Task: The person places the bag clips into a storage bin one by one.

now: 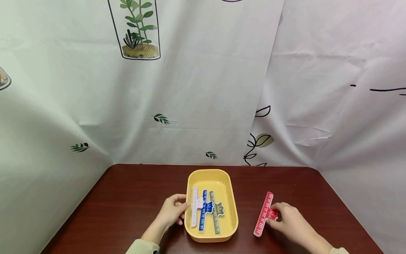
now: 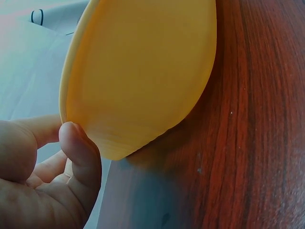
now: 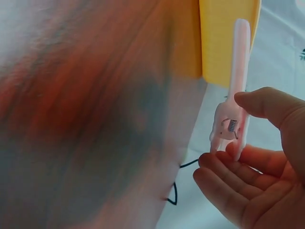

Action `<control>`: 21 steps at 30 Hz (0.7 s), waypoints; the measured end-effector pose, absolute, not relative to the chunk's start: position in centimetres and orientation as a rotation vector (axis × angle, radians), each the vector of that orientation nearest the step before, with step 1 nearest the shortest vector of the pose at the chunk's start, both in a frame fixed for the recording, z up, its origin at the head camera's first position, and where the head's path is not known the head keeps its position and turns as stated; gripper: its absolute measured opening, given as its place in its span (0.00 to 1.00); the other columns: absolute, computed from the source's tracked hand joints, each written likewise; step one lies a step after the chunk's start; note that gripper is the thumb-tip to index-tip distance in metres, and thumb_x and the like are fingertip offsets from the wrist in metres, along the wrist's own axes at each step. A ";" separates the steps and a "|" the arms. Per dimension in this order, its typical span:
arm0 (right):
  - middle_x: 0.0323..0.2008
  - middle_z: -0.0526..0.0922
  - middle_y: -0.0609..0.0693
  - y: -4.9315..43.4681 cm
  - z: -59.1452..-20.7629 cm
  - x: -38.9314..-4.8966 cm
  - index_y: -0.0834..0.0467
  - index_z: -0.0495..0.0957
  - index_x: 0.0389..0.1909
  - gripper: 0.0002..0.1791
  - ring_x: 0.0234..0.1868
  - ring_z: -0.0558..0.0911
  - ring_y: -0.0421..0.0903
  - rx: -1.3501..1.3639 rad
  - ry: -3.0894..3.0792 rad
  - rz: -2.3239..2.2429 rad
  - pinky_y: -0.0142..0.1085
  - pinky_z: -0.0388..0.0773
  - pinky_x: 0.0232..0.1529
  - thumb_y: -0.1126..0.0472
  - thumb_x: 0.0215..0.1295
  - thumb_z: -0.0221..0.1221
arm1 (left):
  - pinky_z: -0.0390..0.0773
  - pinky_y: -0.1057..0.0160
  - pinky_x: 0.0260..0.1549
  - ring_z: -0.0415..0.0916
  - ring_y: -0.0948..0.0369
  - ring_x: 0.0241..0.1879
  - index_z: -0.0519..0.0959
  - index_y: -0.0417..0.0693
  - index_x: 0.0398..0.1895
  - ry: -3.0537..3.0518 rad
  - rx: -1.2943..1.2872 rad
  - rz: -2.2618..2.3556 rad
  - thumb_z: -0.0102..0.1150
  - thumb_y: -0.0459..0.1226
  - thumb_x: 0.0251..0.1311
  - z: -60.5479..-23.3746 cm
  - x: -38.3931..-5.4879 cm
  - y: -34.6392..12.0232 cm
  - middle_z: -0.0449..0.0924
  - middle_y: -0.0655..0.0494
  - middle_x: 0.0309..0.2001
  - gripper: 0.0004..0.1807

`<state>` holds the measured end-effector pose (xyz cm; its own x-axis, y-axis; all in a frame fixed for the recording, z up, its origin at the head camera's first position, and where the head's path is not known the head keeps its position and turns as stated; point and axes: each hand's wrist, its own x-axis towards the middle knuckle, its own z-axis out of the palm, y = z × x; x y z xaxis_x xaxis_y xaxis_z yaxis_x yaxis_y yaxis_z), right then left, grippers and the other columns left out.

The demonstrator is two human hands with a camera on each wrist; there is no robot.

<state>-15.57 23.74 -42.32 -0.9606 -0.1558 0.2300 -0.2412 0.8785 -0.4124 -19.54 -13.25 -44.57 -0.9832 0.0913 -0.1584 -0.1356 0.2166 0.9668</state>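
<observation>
My left hand (image 1: 169, 213) pinches the left rim of a yellow tray (image 1: 234, 208) between thumb and fingers; the left wrist view shows the thumb on the tray's outer wall (image 2: 143, 62). Inside the tray lie a pale pink ruler clip (image 1: 194, 210), a blue ruler clip (image 1: 202, 213) and a grey-green ruler clip (image 1: 216, 217), side by side. To the right of the tray, my right hand (image 1: 291, 222) holds a red ruler clip (image 1: 264, 214) by its handle end. From the right wrist, the clip's spring (image 3: 232, 125) shows between its two halves.
A dark reddish-brown wooden table (image 1: 133, 201) with rounded far corners carries the tray. White fabric (image 1: 203, 88) printed with plants and leaves hangs behind the table and along both sides.
</observation>
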 end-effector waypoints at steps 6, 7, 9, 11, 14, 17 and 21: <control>0.27 0.76 0.42 23.1 -42.0 -16.4 0.60 0.81 0.35 0.17 0.27 0.71 0.32 0.400 -2.807 0.707 0.26 0.72 0.27 0.57 0.43 0.71 | 0.73 0.69 0.11 0.69 0.64 0.16 0.67 0.30 0.58 2.327 -0.041 1.829 0.58 0.35 0.61 -44.5 -19.6 -13.2 0.71 0.54 0.21 0.25; 0.27 0.76 0.42 23.0 -41.9 -16.5 0.59 0.81 0.35 0.17 0.27 0.71 0.32 0.411 -2.808 0.715 0.26 0.72 0.27 0.57 0.43 0.71 | 0.74 0.69 0.11 0.69 0.64 0.16 0.67 0.29 0.58 2.333 -0.041 1.823 0.58 0.35 0.61 -44.4 -19.6 -13.2 0.71 0.53 0.21 0.25; 0.28 0.76 0.42 22.8 -41.7 -16.7 0.60 0.81 0.36 0.17 0.27 0.71 0.31 0.434 -2.811 0.735 0.26 0.72 0.27 0.57 0.44 0.70 | 0.74 0.69 0.11 0.69 0.64 0.16 0.67 0.29 0.58 2.339 -0.044 1.815 0.58 0.35 0.61 -44.3 -19.6 -13.2 0.72 0.53 0.22 0.25; 0.28 0.76 0.42 22.7 -41.5 -17.0 0.60 0.81 0.36 0.18 0.27 0.71 0.31 0.459 -2.808 0.750 0.26 0.73 0.27 0.56 0.44 0.71 | 0.75 0.68 0.11 0.70 0.64 0.16 0.67 0.29 0.57 2.344 -0.043 1.809 0.58 0.34 0.60 -44.3 -19.7 -13.2 0.73 0.53 0.22 0.24; 0.29 0.76 0.42 22.5 -41.4 -17.4 0.60 0.81 0.36 0.18 0.28 0.72 0.31 0.502 -2.796 0.765 0.26 0.73 0.28 0.56 0.45 0.71 | 0.75 0.69 0.12 0.70 0.64 0.16 0.67 0.29 0.57 2.348 -0.040 1.801 0.57 0.34 0.60 -44.2 -19.8 -13.3 0.73 0.52 0.22 0.24; 0.29 0.76 0.42 22.3 -41.2 -17.6 0.61 0.81 0.37 0.18 0.28 0.73 0.31 0.538 -2.788 0.779 0.26 0.74 0.28 0.56 0.46 0.70 | 0.76 0.68 0.12 0.70 0.64 0.15 0.67 0.29 0.57 2.353 -0.037 1.795 0.57 0.34 0.61 -44.2 -19.8 -13.3 0.73 0.52 0.23 0.24; 0.30 0.77 0.43 21.9 -41.0 -17.8 0.61 0.81 0.38 0.19 0.29 0.74 0.31 0.581 -2.788 0.805 0.26 0.75 0.29 0.56 0.47 0.70 | 0.77 0.68 0.13 0.70 0.64 0.15 0.67 0.29 0.57 2.365 -0.043 1.790 0.56 0.34 0.61 -44.1 -19.8 -13.3 0.73 0.52 0.23 0.23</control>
